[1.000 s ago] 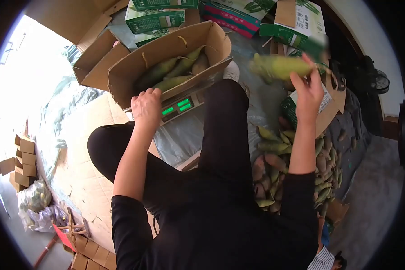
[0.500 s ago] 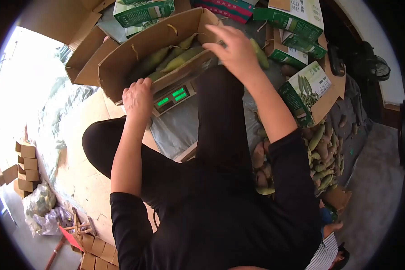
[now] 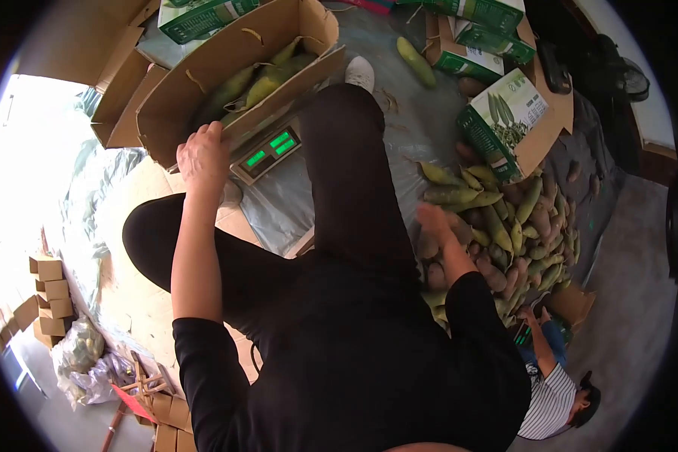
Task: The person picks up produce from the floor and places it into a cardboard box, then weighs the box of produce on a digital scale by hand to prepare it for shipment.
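Long green produce with yellowish, pointed ends point(image 3: 267, 84) lies in an open cardboard box point(image 3: 169, 105). The box rests on a scale with a lit green display point(image 3: 271, 148). My left hand point(image 3: 203, 160) has its fingers curled over the box's near left edge. At the right, my right hand point(image 3: 434, 220) reaches down beside my knee, at the near side of a large pile of green and brown produce point(image 3: 527, 215). Its fingers are blurred and partly hidden, so I cannot tell whether they hold a piece.
Printed green-and-white cartons point(image 3: 505, 124) stand beyond the pile, with one long green piece point(image 3: 416, 62) lying near them. Another open cardboard box point(image 3: 120, 113) sits at the left. A person in a striped shirt point(image 3: 551, 403) works at the lower right. A fan point(image 3: 629, 79) stands far right.
My right hand has left the box's far right side and swung down and right to the pile. My left hand stays on the box edge. The view has shifted right.
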Available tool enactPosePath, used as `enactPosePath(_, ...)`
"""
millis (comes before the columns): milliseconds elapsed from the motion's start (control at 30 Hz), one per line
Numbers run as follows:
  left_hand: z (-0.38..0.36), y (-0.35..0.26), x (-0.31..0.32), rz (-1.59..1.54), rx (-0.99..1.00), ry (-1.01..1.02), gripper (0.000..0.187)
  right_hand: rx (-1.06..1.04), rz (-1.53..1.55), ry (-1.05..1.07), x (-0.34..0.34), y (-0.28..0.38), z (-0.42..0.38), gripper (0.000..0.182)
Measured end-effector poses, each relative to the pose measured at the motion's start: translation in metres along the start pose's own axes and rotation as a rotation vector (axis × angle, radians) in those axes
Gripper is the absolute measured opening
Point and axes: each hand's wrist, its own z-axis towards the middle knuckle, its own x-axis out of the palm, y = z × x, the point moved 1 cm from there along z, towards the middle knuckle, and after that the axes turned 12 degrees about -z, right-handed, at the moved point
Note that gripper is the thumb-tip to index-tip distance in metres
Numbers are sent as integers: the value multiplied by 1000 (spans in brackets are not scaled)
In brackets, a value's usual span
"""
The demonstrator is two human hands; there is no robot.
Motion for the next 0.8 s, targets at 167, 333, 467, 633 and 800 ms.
enactPosePath(167,0,0,-1,28,-1,23,25,199,288,-90,3,37,-47,24)
enactPosePath(333,-1,-3,-1,18,-1,35,29,596,380,229,-6,54,-42,18)
enactPosePath(467,0,3,-1,-95,34,54,35,718,671,391,-38,66,-24,19)
enactPosePath(633,1,6,-19,-405,-21,152,43,755,572,406,12,45,-33,21)
enactPosePath(800,1,44,-45,-363,80,154,46,932,1025,306,-24,24,-35,19)
